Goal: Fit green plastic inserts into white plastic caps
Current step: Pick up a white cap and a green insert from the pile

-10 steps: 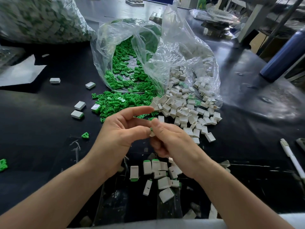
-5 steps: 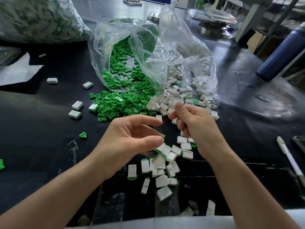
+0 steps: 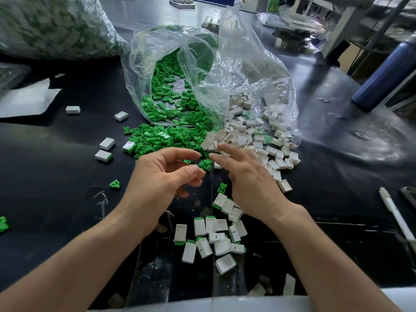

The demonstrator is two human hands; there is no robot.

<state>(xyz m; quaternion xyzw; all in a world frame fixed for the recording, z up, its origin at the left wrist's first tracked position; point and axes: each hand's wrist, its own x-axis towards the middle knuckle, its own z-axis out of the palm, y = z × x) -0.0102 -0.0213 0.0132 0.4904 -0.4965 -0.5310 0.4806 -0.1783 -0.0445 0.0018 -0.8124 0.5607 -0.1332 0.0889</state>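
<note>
Covering some white caps [image 3: 258,140], the right hand [image 3: 249,179] spreads flat; left hand [image 3: 159,179] curls loosely, empty.

Thin, glossy clear plastic, heavily crinkled, forms the bag [image 3: 236,64], with matt green plastic inserts [image 3: 166,140] and smooth, faintly shiny white plastic caps [image 3: 247,136] at its mouth. Under the bag, the black table [image 3: 56,176] has a scuffed, semi-gloss covering. Right of the bag, a blue bottle [image 3: 387,75] looks satin-smooth and a white pen [image 3: 394,212] smooth plastic.
</note>
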